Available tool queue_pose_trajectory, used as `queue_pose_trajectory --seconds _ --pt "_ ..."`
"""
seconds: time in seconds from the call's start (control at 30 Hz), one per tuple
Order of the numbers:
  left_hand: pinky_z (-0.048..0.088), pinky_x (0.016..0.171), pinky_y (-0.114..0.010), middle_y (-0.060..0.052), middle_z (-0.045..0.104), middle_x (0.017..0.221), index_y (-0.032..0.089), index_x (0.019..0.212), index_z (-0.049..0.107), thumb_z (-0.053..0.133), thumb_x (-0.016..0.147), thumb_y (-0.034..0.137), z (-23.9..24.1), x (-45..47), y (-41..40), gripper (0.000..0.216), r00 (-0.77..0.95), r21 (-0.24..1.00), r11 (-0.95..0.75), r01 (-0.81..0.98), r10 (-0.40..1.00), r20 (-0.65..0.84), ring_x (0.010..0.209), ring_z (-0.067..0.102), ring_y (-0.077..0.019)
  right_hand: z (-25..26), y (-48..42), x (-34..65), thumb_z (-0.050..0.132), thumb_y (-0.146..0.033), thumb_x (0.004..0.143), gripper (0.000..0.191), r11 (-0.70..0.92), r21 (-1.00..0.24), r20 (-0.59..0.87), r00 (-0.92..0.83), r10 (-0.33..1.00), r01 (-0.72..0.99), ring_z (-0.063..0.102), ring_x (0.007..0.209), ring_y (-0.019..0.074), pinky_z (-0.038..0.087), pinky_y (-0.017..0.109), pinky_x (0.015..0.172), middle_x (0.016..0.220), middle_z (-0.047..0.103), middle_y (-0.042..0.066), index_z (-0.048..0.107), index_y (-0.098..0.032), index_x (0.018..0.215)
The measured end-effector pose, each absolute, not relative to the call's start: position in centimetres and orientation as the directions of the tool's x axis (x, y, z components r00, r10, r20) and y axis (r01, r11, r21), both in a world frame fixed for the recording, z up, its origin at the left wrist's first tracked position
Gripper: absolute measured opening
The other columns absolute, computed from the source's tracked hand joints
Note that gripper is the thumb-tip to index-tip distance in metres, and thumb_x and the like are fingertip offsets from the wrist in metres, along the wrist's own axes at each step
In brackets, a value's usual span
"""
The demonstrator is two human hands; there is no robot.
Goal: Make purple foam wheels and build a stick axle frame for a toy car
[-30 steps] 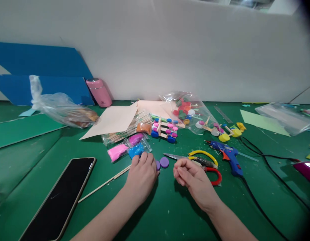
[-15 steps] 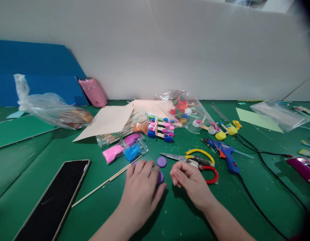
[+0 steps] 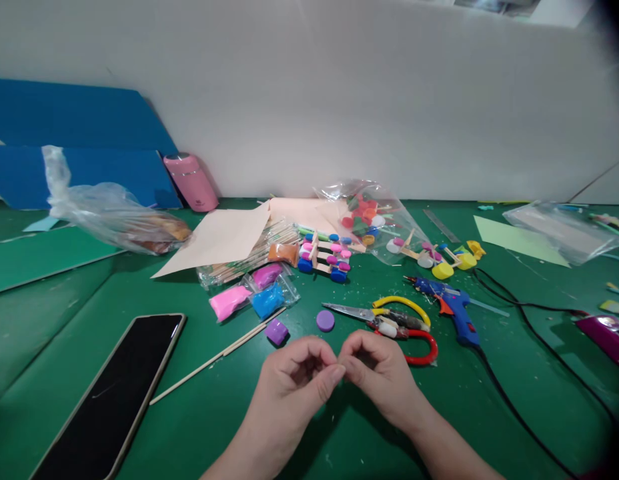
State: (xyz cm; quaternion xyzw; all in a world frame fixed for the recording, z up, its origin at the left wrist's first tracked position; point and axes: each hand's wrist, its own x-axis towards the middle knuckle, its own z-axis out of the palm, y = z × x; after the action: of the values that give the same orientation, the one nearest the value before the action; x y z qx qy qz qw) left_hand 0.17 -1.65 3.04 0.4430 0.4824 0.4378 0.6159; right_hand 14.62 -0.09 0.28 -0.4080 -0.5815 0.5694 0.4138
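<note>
My left hand (image 3: 300, 385) and my right hand (image 3: 377, 373) meet fingertip to fingertip above the green table, both with thumb and fingers pinched. Whatever sits between their tips is hidden or too small to make out. Just beyond the left hand lies a short purple piece (image 3: 277, 331) that looks like a cap on its side. A flat purple disc (image 3: 325, 321) rests past the point where the hands touch. Scissors (image 3: 357, 311) with one yellow and one red handle lie beyond my right hand.
A phone (image 3: 112, 393) and wooden sticks (image 3: 214, 357) lie to the left. Several clay packets (image 3: 267, 301) and small stick-and-cap builds (image 3: 323, 257) are farther back. A blue glue gun (image 3: 452, 303) with its cord lies right. A pink flask (image 3: 192, 183) leans at the wall.
My left hand has lifted off the purple pieces and come right to meet my right hand. One purple piece near its thumb no longer shows; the one on the left is now uncovered.
</note>
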Motion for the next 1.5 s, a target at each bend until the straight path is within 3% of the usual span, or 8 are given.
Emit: queue_pose_trajectory --seconds 0.43,0.63,0.77,0.87,0.97,1.13,1.27,1.5 --pt "0.024 0.047 -0.021 0.004 0.039 0.058 0.017 0.065 0.046 0.057 0.075 0.033 3.0 -0.5 -2.8 0.021 0.479 0.942 0.26 -0.212 0.868 -0.132 0.052 0.03 -0.0084 -1.3 -0.7 14.3 0.054 -0.059 0.069 0.046 -0.262 -0.957 -0.156 -0.541 0.826 -0.125 0.025 0.046 0.007 0.019 0.02 0.043 0.05 0.031 -0.007 0.04 -0.018 0.055" --pt "0.031 0.05 -0.022 0.001 0.046 0.058 0.017 0.061 0.049 0.05 0.076 0.024 1.8 -0.5 -3.3 0.017 0.493 0.972 -0.006 0.237 0.863 -0.114 0.053 0.042 -0.0107 -0.7 0.4 15.1 0.043 -0.044 0.084 0.035 -0.231 -0.953 -0.148 -0.368 0.918 -0.194 0.029 0.048 0.0086 0.025 0.022 0.047 0.051 0.033 -0.007 0.043 -0.018 0.061" --pt "0.03 0.053 -0.026 -0.002 0.056 0.058 0.018 0.067 0.055 0.046 0.073 0.013 -1.7 0.3 -4.1 0.013 0.65 0.651 -0.609 0.453 0.726 0.226 0.054 0.046 -0.013 -0.2 1.0 16.2 0.041 -0.041 0.086 0.034 -0.162 -0.976 -0.126 -0.23 0.965 -0.147 0.03 0.05 0.0095 0.028 0.022 0.05 0.052 0.033 -0.006 0.04 -0.019 0.06" --pt "0.024 0.051 -0.029 -0.002 0.054 0.057 0.018 0.061 0.053 0.05 0.07 0.011 -3.0 0.7 -4.4 0.012 0.699 0.35 -0.772 0.53 0.632 0.336 0.054 0.042 -0.0139 0.2 1.1 16.8 0.044 -0.041 0.085 0.032 -0.104 -0.994 -0.096 -0.195 0.976 -0.032 0.033 0.05 0.0101 0.03 0.023 0.049 0.054 0.038 -0.005 0.044 -0.019 0.061" --pt "0.027 0.055 -0.03 -0.002 0.054 0.061 0.018 0.058 0.051 0.051 0.072 0.015 -2.0 0.1 -4.0 0.014 0.703 0.278 -0.75 0.6 0.66 0.265 0.059 0.043 -0.0155 0.4 1.0 17.8 0.05 -0.038 0.082 0.024 -0.031 -0.99 -0.053 -0.163 0.985 0.135 0.039 0.054 0.0112 0.033 0.023 0.05 0.059 0.045 -0.003 0.053 -0.019 0.068" --pt "0.034 0.072 -0.036 -0.009 0.058 0.098 0.014 0.107 0.052 0.039 0.078 0.005 0.3 -1.2 -1.7 0.033 0.596 0.115 -0.601 0.791 0.8 0.077 0.082 0.049 -0.0216 -0.1 1.1 20.4 0.051 -0.033 0.081 0.015 0.039 -0.914 0.022 -0.048 0.999 0.403 0.053 0.071 0.0159 0.041 0.026 0.063 0.081 0.058 0.002 0.056 -0.021 0.09" --pt "0.037 0.069 -0.041 -0.012 0.06 0.087 0.01 0.099 0.057 0.043 0.081 0.018 0.6 -0.8 -0.2 0.025 0.497 0.016 -0.497 0.868 0.867 -0.034 0.082 0.051 -0.0279 -0.6 1.4 22.4 0.049 -0.031 0.081 0.018 0.062 -0.816 0.089 0.018 0.996 0.575 0.055 0.075 0.018 0.043 0.029 0.068 0.086 0.058 0.004 0.055 -0.021 0.095" --pt "0.039 0.066 -0.041 -0.013 0.059 0.081 0.011 0.084 0.06 0.041 0.079 0.017 0.5 -0.6 0.3 0.021 0.465 0.191 -0.45 0.872 0.885 -0.038 0.077 0.052 -0.0279 -0.9 1.4 25.1 0.047 -0.032 0.078 0.024 0.012 -0.602 0.18 0.121 0.976 0.798 0.055 0.082 0.0205 0.044 0.028 0.06 0.095 0.056 0.006 0.054 -0.021 0.099"
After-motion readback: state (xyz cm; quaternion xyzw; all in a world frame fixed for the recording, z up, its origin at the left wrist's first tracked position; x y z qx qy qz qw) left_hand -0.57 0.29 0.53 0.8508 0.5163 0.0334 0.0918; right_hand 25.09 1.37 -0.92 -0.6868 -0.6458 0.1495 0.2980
